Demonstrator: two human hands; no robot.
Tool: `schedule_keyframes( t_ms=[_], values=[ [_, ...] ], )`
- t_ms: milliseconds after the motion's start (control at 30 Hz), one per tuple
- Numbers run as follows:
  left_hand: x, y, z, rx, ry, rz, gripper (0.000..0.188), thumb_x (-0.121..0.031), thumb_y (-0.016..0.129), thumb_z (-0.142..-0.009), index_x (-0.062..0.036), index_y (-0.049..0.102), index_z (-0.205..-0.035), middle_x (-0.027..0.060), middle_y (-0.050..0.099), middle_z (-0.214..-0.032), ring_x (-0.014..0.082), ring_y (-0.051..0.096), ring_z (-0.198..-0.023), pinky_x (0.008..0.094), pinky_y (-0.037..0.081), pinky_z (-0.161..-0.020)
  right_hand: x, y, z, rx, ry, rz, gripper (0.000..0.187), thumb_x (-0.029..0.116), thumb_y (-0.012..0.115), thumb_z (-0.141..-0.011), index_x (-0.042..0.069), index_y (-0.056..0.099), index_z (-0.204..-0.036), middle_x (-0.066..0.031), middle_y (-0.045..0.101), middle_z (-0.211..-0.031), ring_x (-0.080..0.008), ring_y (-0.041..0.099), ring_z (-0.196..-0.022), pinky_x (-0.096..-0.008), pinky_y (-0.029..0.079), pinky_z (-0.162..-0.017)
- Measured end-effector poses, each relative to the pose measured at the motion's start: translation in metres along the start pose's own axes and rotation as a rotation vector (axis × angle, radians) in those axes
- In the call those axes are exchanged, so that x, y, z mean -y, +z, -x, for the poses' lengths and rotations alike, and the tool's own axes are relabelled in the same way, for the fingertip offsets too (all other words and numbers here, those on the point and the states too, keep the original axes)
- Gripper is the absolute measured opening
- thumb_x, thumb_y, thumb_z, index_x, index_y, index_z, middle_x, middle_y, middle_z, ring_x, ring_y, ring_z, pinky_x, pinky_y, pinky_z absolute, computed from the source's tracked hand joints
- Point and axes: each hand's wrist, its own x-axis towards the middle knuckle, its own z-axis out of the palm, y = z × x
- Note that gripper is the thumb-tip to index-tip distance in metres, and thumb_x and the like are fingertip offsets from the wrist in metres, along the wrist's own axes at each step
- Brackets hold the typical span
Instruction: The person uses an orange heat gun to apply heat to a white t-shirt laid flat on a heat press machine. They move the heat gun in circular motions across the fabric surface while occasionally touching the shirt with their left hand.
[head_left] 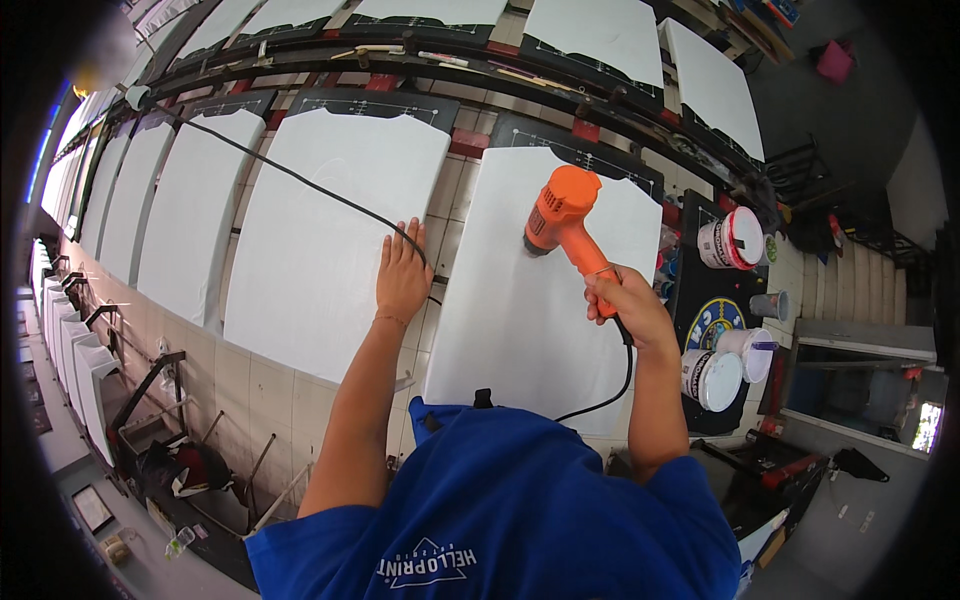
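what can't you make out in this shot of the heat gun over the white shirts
Head view only:
- Heat gun nozzle: points away at the white shirt, hidden by the gun's body.
- Right hand fingers: wrapped round the handle, trigger unseen.
- Black cord: passes under the left hand.
- Paint tubs: contents too small to tell.
- Far shirts: bent and blurred at the rim.

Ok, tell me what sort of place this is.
Probably a screen-printing workshop: rows of white shirts stretched flat on a long printing table, open ink tubs alongside, and the right hand aiming an orange heat gun at one shirt.
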Motion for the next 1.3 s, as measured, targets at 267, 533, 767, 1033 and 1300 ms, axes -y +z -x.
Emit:
schedule_keyframes(
  t_ms=[267, 533, 767, 1033, 1300],
  values=[
    [-0.002, -0.001, -0.001, 0.053, -0.025, -0.088, 0.065, -0.027, 0.042, -0.097, -0.0043, 0.022, -0.155, 0.0081, 0.02, -0.162, 0.0264, 0.016, -0.15, 0.0417, 0.015, -0.123, -0.002, 0.018, -0.015, 0.056, -0.027, -0.056, 0.028, 0.027, 0.065, -0.092, 0.001, 0.056, -0.099, -0.0023, 0.058, -0.077, -0.0111, 0.06, -0.062, -0.0249, 0.047, -0.055],
    [-0.001, -0.002, 0.0, 0.041, -0.021, -0.08, 0.065, -0.028, 0.041, -0.097, -0.0044, 0.022, -0.155, 0.0086, 0.02, -0.162, 0.0265, 0.017, -0.15, 0.0418, 0.015, -0.123, 0.001, 0.042, -0.013, 0.156, -0.007, 0.063, 0.027, 0.025, 0.065, -0.091, 0.001, 0.056, -0.099, -0.0025, 0.058, -0.077, -0.0117, 0.061, -0.063, -0.0256, 0.047, -0.056],
    [0.001, 0.001, 0.0, 0.015, 0.0, -0.019, 0.069, -0.024, 0.047, -0.095, 0.0001, 0.021, -0.153, 0.0125, 0.022, -0.161, 0.0301, 0.019, -0.149, 0.0448, 0.017, -0.122, -0.002, 0.022, 0.005, 0.1, 0.025, 0.09, 0.034, 0.026, 0.065, -0.091, -0.003, 0.057, -0.106, -0.0029, 0.059, -0.079, -0.0103, 0.061, -0.065, -0.0247, 0.048, -0.058],
    [-0.002, 0.0, -0.002, 0.026, 0.003, -0.036, 0.069, -0.024, 0.048, -0.095, -0.0002, 0.02, -0.154, 0.0127, 0.02, -0.161, 0.0298, 0.018, -0.149, 0.044, 0.018, -0.122, -0.004, -0.016, 0.003, -0.099, -0.01, 0.032, 0.027, 0.025, 0.066, -0.09, 0.001, 0.058, -0.098, -0.001, 0.058, -0.075, -0.0098, 0.059, -0.063, -0.024, 0.048, -0.055],
    [-0.003, -0.001, -0.003, 0.022, -0.002, -0.042, 0.068, -0.025, 0.048, -0.095, 0.0, 0.024, -0.153, 0.0136, 0.021, -0.161, 0.0304, 0.019, -0.149, 0.0443, 0.018, -0.121, 0.002, -0.037, -0.017, -0.221, -0.05, -0.07, 0.027, 0.026, 0.065, -0.092, 0.002, 0.057, -0.099, -0.0016, 0.058, -0.076, -0.01, 0.058, -0.063, -0.0245, 0.047, -0.056]
  ],
)
